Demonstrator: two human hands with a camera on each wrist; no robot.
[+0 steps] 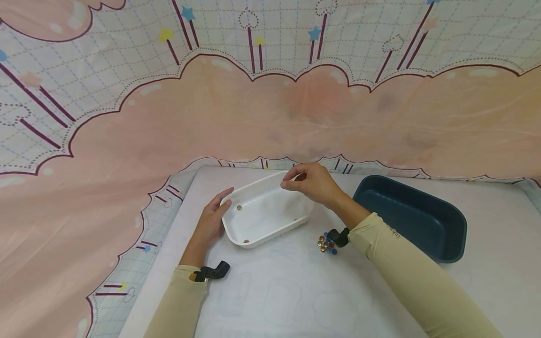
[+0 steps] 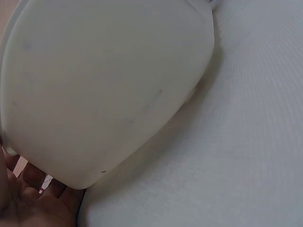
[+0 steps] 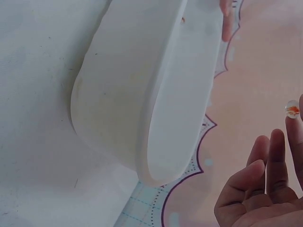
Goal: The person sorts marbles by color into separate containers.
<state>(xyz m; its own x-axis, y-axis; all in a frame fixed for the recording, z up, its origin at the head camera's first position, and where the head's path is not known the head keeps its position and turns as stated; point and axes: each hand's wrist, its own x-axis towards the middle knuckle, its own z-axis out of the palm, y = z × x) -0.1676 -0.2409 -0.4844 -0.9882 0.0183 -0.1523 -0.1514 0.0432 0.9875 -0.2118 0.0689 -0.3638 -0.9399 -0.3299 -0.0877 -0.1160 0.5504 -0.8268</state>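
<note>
My left hand [image 1: 210,220] grips the left end of a white tub [image 1: 270,235], thumb at the rim and fingers outside. In the left wrist view the tub's underside [image 2: 109,85] fills much of the picture, lifted at an angle from the cloth. My right hand [image 1: 312,183] is over the tub's far right side. Between its fingertips it pinches a clear marble [image 3: 292,109] with an orange swirl. A few small marbles lie inside the tub, one marble [image 1: 239,207] near the left end and another marble [image 1: 246,241] at the front wall.
A small heap of blue and amber marbles [image 1: 327,243] lies on the white tabletop [image 1: 270,291], partly behind the right wrist's camera. The dark blue tub [image 1: 456,234] stands to the right, beyond the right forearm. A patterned peach cloth [image 1: 236,122] hangs behind the table.
</note>
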